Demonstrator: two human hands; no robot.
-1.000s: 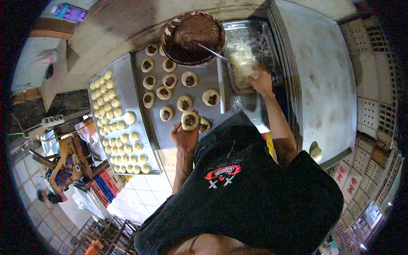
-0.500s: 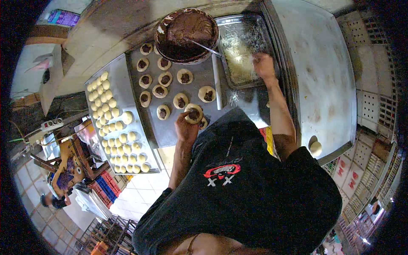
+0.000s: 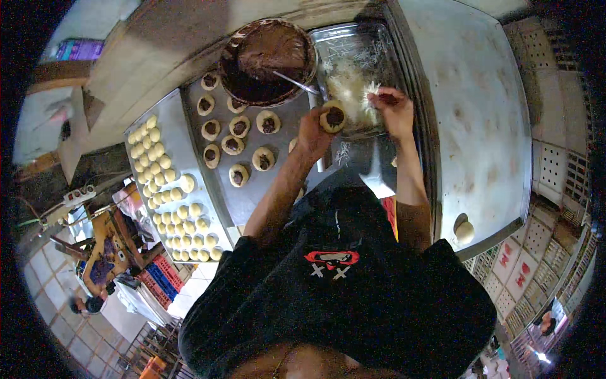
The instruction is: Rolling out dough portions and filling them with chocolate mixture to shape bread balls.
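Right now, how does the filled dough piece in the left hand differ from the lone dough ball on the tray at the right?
The filled dough piece has dark brown filling in its middle; the dough ball looks plain. The filled dough piece is a flattened round, while the dough ball is more domed. The left hand holds the filled dough piece; the dough ball rests on the tray. Both are pale and roundish.

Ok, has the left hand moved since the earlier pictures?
Yes, the left hand moved forward and to the right, closer to the shred tray.
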